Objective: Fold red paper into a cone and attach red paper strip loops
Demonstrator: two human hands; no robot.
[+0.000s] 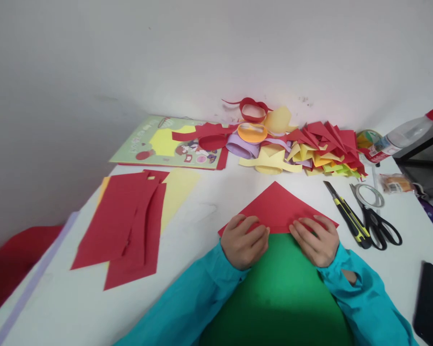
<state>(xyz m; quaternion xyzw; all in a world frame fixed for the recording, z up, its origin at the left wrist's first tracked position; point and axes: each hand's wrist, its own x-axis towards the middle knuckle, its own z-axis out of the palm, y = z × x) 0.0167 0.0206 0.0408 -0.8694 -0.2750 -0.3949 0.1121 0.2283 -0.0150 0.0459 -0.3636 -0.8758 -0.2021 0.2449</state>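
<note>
A red sheet of paper (274, 206), shaped like a triangle with its point away from me, lies at the table's front edge. My left hand (246, 241) is closed, its curled fingers on the paper's near edge left of the middle. On the same edge, right of the middle, my right hand (316, 240) grips the paper, with the fingers bent over it and the thumb hidden. Along that near edge runs a narrow strip like a fold. Both sleeves are turquoise.
Red sheets (119, 216) lie at left over pale yellow paper (178, 187). Behind are a green picture pad (130, 151), paper rings and crowns (270, 161) and folded red and yellow pieces (328, 144). At right are a utility knife (350, 216), scissors (377, 226), tape (370, 196) and a bottle (400, 137).
</note>
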